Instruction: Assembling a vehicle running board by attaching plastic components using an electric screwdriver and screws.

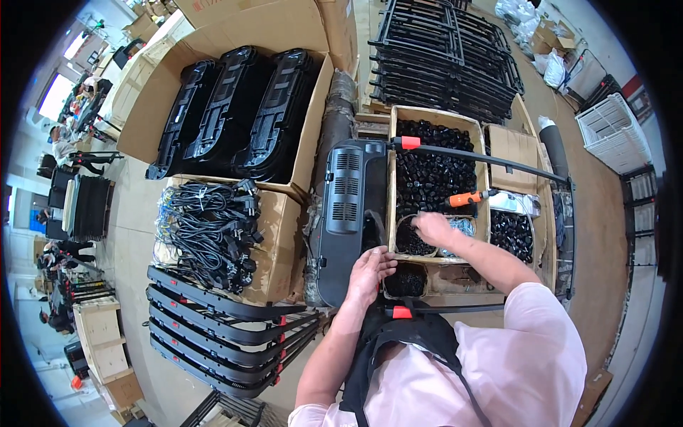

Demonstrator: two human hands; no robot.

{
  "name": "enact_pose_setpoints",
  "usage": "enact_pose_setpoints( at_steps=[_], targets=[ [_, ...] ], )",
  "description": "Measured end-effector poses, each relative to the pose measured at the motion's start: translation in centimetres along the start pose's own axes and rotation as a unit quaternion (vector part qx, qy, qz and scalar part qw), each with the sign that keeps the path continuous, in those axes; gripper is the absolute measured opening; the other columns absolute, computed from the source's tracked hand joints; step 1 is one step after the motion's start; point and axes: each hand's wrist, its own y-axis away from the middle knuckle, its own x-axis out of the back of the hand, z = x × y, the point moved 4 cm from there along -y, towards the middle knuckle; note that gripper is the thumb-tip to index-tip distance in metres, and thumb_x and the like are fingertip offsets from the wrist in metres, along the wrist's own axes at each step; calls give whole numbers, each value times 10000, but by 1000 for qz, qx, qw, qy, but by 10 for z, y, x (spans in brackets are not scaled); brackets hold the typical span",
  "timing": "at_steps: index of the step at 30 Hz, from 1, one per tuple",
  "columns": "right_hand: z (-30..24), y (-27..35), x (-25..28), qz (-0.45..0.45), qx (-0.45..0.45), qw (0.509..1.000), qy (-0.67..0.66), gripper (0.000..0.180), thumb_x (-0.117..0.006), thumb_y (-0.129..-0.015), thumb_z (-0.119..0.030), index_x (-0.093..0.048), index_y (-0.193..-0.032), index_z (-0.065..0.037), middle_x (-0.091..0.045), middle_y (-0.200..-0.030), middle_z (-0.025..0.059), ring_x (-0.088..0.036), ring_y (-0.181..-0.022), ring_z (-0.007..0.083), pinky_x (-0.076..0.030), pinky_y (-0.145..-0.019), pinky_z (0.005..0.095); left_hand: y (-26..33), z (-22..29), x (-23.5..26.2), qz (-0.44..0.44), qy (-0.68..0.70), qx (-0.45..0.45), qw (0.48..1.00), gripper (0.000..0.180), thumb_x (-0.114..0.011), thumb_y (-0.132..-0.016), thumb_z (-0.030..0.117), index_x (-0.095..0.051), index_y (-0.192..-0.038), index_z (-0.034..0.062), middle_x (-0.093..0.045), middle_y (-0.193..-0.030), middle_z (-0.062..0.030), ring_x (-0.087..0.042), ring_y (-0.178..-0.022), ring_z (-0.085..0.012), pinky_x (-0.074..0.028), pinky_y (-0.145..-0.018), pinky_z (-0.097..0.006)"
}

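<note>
My right hand (432,231) reaches over a small bin of tiny black parts (413,243), its fingers drawn together and pointing down. What they hold, if anything, is too small to make out. Fingers stretched out, my left hand (368,273) lies by the lower right edge of a long black plastic housing (346,188) with vent slots, holding nothing I can see. Black rails (491,158) with red ends extend right from the housing. An orange power screwdriver (466,199) rests over a large bin of black caps (435,160), just above my right hand.
Beside my right hand are shiny metal pieces (462,228) and more black parts (512,235). At left stand a carton of black housings (228,114), bundled black cables (210,228) and stacked black frames (213,320). Metal frames (445,57) are piled at the back. People work far left.
</note>
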Motion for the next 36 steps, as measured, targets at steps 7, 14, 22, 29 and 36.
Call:
enact_pose_setpoints(
  at_steps=[7,14,22,29,36],
  targets=[
    [5,12,-53,-38,-14,999,-36,345,-664,-858,-88,-610,-1195,-35,-613,-1169,245,-705,-1015,444,-589,-856,518,-52,-38,-44,-4,-42,-14,999,376,-613,-1091,310,-657,-1285,-9,-731,-1149,-121,-711,-1027,-200,-583,-926,-337],
    [6,21,-63,-199,56,977,47,310,-555,-980,-140,-681,-1258,-91,-613,-1342,238,-691,-1151,379,-584,-949,468,-95,-61,-61,77,-150,-68,983,488,-574,-1088,410,-652,-1353,7,-707,-1213,-94,-597,-1120,-183,-453,-1000,-350],
    [-21,-7,-67,-180,119,954,207,238,-568,-988,-210,-740,-1095,-84,-751,-1077,191,-775,-913,293,-623,-754,413,-110,-50,-42,105,-159,-16,982,619,-536,-1089,458,-522,-1517,12,-582,-1491,-196,-515,-1382,-291,-403,-1147,-445],
    [23,12,-85,-94,45,994,40,225,-549,-996,-188,-733,-1029,-63,-710,-1044,240,-734,-920,420,-592,-812,515,-115,-53,-70,111,-129,5,985,550,-514,-1095,446,-618,-1401,1,-671,-1352,-173,-624,-1228,-279,-501,-1024,-465],
    [36,19,-40,-46,-88,977,-187,215,-713,-796,-105,-776,-997,-62,-769,-959,209,-738,-946,421,-588,-850,489,-137,-67,-66,127,-118,30,984,425,-514,-1096,464,-675,-1101,71,-638,-963,-39,-534,-816,-169,-471,-752,-359]
  ],
)
